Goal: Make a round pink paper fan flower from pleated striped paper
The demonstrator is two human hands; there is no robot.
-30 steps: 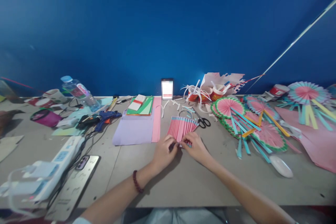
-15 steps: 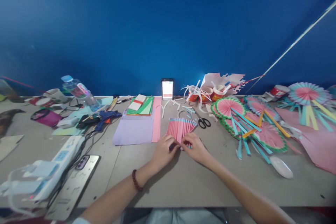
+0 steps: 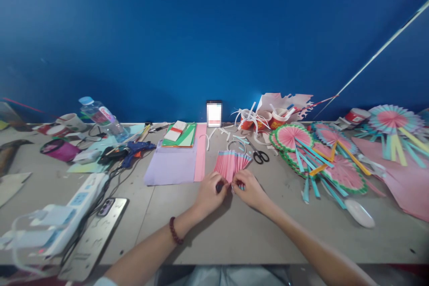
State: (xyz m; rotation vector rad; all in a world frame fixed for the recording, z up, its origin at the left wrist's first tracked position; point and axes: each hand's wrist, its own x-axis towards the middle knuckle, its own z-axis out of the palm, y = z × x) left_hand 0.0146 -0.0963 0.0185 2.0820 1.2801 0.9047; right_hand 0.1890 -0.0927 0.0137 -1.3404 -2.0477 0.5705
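Note:
A pleated pink paper fan (image 3: 231,161) with a blue top edge lies spread in front of me, its folds narrowing toward my fingers. My left hand (image 3: 214,187) pinches its near end, thumb and fingers closed. From the other side my right hand (image 3: 246,187) also pinches the near end, fingertips close to the left ones. Whatever small piece may sit between the fingertips is hidden. Just beyond the fan rests a clear ring (image 3: 236,145), and black-handled scissors (image 3: 260,156) lie to its right.
Finished paper fans (image 3: 291,138) pile up at right, near a white oval object (image 3: 359,213). Left are purple paper (image 3: 170,165), a blue glue gun (image 3: 136,152), a power strip (image 3: 73,210) and a phone (image 3: 97,237). Paper cups (image 3: 278,119) stand against the blue wall.
My fingertips have moved slightly apart at the fan's near end, the right hand shifting a little rightward. The fan stays in nearly the same place.

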